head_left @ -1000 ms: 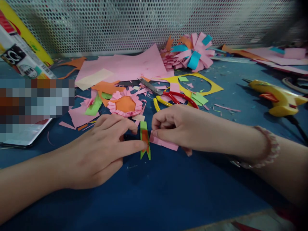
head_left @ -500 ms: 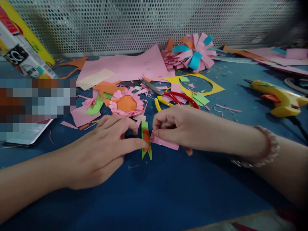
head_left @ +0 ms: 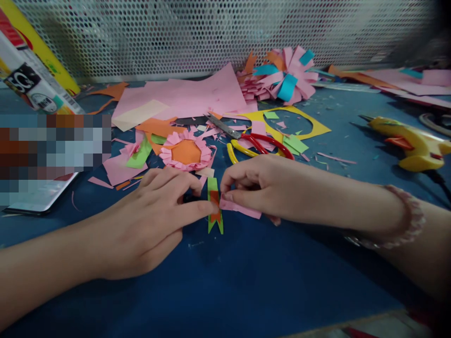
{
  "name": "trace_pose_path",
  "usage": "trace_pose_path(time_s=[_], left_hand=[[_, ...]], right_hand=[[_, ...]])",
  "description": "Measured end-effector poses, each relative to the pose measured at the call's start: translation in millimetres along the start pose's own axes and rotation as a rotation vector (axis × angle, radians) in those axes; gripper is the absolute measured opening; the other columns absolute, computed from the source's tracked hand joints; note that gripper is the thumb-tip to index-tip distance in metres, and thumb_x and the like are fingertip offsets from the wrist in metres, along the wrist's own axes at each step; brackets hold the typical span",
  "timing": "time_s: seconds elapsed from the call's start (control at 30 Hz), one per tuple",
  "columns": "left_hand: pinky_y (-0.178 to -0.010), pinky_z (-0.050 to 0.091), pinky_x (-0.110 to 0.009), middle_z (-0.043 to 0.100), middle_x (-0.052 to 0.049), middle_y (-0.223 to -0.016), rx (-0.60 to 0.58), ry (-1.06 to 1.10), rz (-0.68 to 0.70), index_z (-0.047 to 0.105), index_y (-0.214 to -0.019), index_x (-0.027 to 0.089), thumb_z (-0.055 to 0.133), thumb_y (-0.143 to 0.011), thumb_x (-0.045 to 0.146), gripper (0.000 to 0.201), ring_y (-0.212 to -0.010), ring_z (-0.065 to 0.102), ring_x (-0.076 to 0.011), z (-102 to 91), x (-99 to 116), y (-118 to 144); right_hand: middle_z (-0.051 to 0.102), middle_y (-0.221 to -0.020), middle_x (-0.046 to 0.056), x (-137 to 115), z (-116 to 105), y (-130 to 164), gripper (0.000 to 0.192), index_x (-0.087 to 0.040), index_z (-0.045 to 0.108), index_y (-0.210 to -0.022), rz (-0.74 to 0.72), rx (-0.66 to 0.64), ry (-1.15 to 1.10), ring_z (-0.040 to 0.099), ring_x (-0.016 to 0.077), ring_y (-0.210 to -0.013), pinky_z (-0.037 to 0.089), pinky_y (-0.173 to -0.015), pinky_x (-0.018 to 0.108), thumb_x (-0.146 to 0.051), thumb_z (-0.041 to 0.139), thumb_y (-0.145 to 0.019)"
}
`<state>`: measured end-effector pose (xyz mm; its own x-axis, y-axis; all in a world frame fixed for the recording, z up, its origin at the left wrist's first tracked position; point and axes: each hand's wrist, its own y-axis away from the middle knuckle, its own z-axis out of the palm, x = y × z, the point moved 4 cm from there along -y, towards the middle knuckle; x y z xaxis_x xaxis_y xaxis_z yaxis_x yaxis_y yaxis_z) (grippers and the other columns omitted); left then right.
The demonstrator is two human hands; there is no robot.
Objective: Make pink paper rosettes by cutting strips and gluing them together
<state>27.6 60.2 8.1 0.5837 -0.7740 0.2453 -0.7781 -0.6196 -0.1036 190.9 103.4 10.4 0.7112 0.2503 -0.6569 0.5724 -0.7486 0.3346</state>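
Note:
My left hand [head_left: 151, 225] lies on the table with its fingers apart, the thumb tip resting on a small orange paper strip [head_left: 214, 217]. This orange strip lies on a longer green paper strip [head_left: 212, 184], and both have a V-notch at the near end. Close on the right, my right hand [head_left: 252, 188] pinches a short pink paper strip [head_left: 243, 209] between thumb and fingers, its left end beside the green strip. Beyond my left hand lies a pink paper ruffle ring around an orange centre [head_left: 185, 154].
Scissors [head_left: 259, 142] with red and yellow handles lie among paper scraps beyond my hands. A yellow glue gun [head_left: 408, 141] is at the right. Behind are a pink paper sheet [head_left: 183, 96], a pink and blue paper flower [head_left: 289, 77] and a perforated metal panel [head_left: 158, 37].
Both hands hold nearly the same positions, the left thumb still on the orange strip and the right hand still pinching the pink strip. The view has shifted very slightly.

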Motion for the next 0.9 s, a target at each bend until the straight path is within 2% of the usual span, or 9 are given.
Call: trace_pose_path(time_s=[0.13, 0.3, 0.53, 0.73, 0.9], left_hand=[[-0.086, 0.037, -0.038, 0.047, -0.005, -0.107, 0.045, 0.04, -0.043, 0.052, -0.113, 0.029, 0.038, -0.079, 0.013, 0.041, -0.099, 0.041, -0.0218, 0.5, -1, 1], [-0.087, 0.035, -0.037, 0.046, -0.005, -0.108, 0.055, 0.08, -0.027, 0.053, -0.112, 0.03, 0.036, -0.078, 0.006, 0.045, -0.1, 0.041, -0.0201, 0.1, -2, 2], [-0.084, 0.036, -0.038, 0.047, -0.005, -0.105, 0.027, 0.007, -0.03, 0.055, -0.108, 0.028, 0.04, -0.074, 0.005, 0.044, -0.097, 0.041, -0.0211, 0.1, -3, 1], [-0.082, 0.037, -0.036, 0.048, -0.005, -0.102, 0.045, 0.024, -0.018, 0.055, -0.108, 0.027, 0.039, -0.076, 0.006, 0.042, -0.095, 0.042, -0.0202, -1.4, -3, 0], [-0.085, 0.037, -0.036, 0.047, -0.005, -0.104, 0.071, 0.014, -0.012, 0.055, -0.11, 0.028, 0.038, -0.077, 0.005, 0.043, -0.098, 0.042, -0.0197, -3.8, -6, 0]], right_hand=[[0.052, -0.048, -0.006, 0, 0, 0, 0.019, -0.019, 0.064, -0.085, -0.008, -0.002, -0.001, 0.043, 0.0027, -0.034, 0.03, -0.034, 0.013, -0.025, 0.049, -0.077], [0.053, -0.049, -0.006, 1, -1, 1, 0.02, -0.019, 0.064, -0.086, -0.023, 0.008, 0.021, 0.043, 0.0025, -0.033, 0.029, -0.034, 0.014, -0.027, 0.047, -0.078], [0.052, -0.049, -0.006, 1, -3, 1, 0.021, -0.019, 0.064, -0.083, -0.046, 0.03, 0.08, 0.04, 0.0025, -0.034, 0.027, -0.037, 0.016, -0.03, 0.046, -0.081], [0.051, -0.053, -0.006, -8, -6, 1, 0.016, -0.019, 0.061, -0.079, -0.17, 0.093, 0.164, 0.042, 0.0037, -0.045, 0.029, -0.047, 0.018, -0.026, 0.047, -0.082], [0.051, -0.057, -0.005, -7, -5, 1, 0.017, -0.018, 0.06, -0.08, -0.246, 0.091, 0.159, 0.04, 0.005, -0.05, 0.027, -0.051, 0.02, -0.024, 0.045, -0.083]])
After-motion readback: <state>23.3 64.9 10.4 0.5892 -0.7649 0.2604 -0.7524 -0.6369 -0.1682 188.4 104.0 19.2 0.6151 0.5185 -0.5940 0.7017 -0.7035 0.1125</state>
